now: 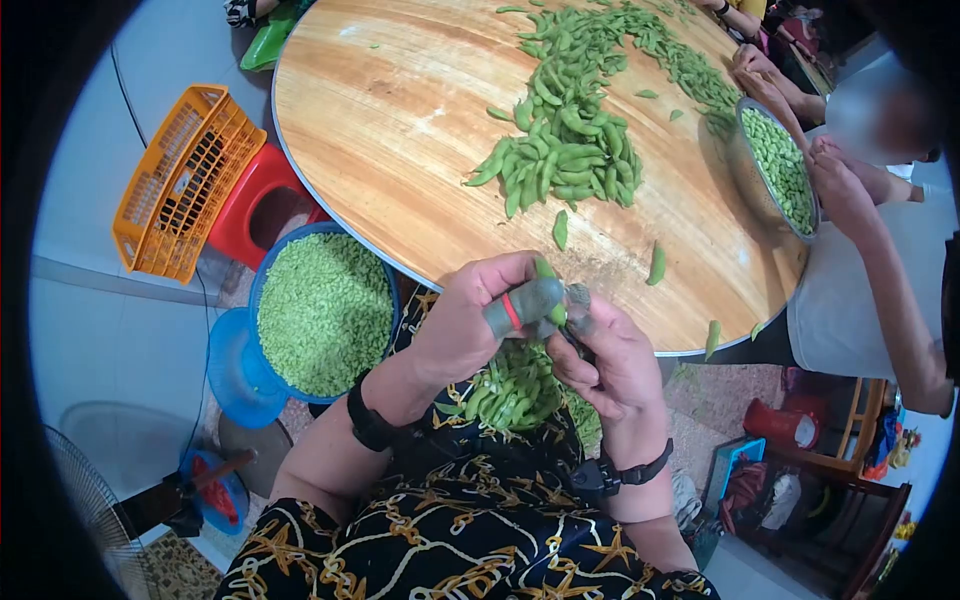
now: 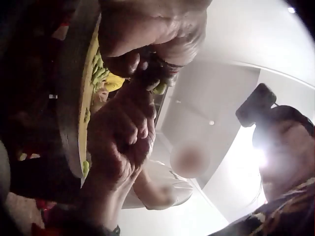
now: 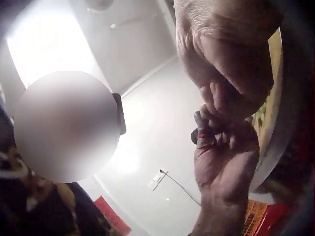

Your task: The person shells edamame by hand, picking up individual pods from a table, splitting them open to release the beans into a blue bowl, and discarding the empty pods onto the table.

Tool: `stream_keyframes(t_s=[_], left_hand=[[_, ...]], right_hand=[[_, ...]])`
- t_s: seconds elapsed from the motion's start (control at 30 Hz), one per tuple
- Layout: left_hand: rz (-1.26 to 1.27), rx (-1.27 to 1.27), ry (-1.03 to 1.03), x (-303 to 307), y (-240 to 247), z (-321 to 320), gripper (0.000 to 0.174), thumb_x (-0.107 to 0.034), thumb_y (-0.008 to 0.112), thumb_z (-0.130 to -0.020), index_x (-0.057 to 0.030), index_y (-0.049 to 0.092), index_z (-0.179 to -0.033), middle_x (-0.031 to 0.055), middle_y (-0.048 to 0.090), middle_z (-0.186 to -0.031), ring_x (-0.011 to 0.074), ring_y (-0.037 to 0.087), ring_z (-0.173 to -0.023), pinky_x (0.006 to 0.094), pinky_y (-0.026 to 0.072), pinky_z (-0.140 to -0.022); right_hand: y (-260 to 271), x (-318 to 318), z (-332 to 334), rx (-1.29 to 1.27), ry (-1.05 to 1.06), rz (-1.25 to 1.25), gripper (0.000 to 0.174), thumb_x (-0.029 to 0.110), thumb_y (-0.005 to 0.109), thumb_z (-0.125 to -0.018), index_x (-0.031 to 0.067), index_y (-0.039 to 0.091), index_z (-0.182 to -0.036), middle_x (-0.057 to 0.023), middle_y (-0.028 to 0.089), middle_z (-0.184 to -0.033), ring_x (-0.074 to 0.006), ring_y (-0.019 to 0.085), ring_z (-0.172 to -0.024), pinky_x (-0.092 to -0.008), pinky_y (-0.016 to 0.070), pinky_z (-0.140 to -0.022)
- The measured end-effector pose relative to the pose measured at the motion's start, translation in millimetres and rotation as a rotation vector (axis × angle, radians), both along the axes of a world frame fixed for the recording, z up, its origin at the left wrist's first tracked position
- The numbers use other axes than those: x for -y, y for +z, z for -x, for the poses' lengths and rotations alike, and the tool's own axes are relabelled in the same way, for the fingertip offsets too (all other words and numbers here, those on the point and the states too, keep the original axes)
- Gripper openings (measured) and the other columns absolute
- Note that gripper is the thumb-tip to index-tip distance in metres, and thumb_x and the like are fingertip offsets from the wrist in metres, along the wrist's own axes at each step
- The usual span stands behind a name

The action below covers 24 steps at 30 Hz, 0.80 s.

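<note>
Both hands meet in front of the lap at the table's near edge. Between them is a green pod (image 1: 557, 313), pinched by the left hand (image 1: 478, 312), whose thumb wears a dark cover with a red band. The right hand (image 1: 612, 358) has covered fingertips at the pod's other end, its fingers curled. In the left wrist view a bit of green pod (image 2: 159, 88) shows between the left hand (image 2: 152, 32) and the right hand (image 2: 120, 135). The right wrist view has the right hand (image 3: 226, 59) above the left hand (image 3: 226, 162); the pod is hidden there. More pods (image 1: 512, 392) lie on the lap.
The round wooden table (image 1: 400, 130) holds a long heap of pods (image 1: 575, 150). A blue tub of shelled beans (image 1: 325, 310) stands at left, beside a red stool (image 1: 250, 205) and an orange basket (image 1: 185, 185). At right, another person works near a metal bowl (image 1: 775, 170).
</note>
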State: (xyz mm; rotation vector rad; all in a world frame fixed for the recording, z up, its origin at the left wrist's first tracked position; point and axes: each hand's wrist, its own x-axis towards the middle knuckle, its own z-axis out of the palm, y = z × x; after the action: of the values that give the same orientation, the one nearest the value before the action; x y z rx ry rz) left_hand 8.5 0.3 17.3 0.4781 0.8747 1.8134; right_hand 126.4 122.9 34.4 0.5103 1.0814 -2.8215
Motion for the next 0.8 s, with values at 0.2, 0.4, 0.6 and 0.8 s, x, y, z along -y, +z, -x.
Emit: stream_keyframes(t_s=[0.2, 0.4, 0.6, 0.8], left_hand=[[0.238, -0.369, 0.273, -3, -11, -12, 0.019, -0.015, 0.069, -0.078, -0.0032, 0.056, -0.087, -0.0001, 0.057, -0.078, 0.0066, 0.053, -0.07, 0.0231, 0.0448, -0.062], [0.309, -0.481, 0.304, 6, 1, -6, 0.015, -0.004, 0.057, -0.083, -0.0011, 0.061, -0.096, 0.0037, 0.062, -0.084, 0.0075, 0.053, -0.069, 0.0245, 0.0457, -0.063], [0.365, -0.632, 0.085, 14, -4, 4, 0.018, -0.002, 0.049, -0.086, -0.0001, 0.062, -0.099, 0.0011, 0.06, -0.08, 0.0047, 0.053, -0.071, 0.0183, 0.0414, -0.061], [0.262, -0.885, 0.089, 11, -5, 3, 0.023, -0.003, 0.06, -0.08, -0.0006, 0.061, -0.102, 0.005, 0.062, -0.083, 0.0117, 0.058, -0.075, 0.0249, 0.0458, -0.069]], right_hand=[[-8, 15, 6, 0.011, -0.232, -0.987, 0.013, 0.013, 0.049, -0.092, 0.0023, 0.056, -0.092, 0.0032, 0.048, -0.059, -0.0021, 0.035, -0.047, -0.0169, 0.0264, -0.043], [-4, 2, 12, 0.031, -0.168, -0.335, 0.015, 0.016, 0.049, -0.092, 0.0045, 0.058, -0.086, 0.0047, 0.05, -0.061, -0.0015, 0.035, -0.047, -0.017, 0.0253, -0.043], [-4, -19, 47, 0.02, -0.436, -1.669, 0.016, 0.018, 0.058, -0.085, 0.0029, 0.057, -0.084, -0.0085, 0.056, -0.056, -0.016, 0.053, -0.047, -0.0284, 0.0419, -0.045], [-27, -17, 54, 0.132, -0.383, -2.089, 0.015, 0.016, 0.061, -0.078, 0.0038, 0.054, -0.073, -0.0165, 0.059, -0.061, -0.0322, 0.058, -0.051, -0.041, 0.0459, -0.047]])
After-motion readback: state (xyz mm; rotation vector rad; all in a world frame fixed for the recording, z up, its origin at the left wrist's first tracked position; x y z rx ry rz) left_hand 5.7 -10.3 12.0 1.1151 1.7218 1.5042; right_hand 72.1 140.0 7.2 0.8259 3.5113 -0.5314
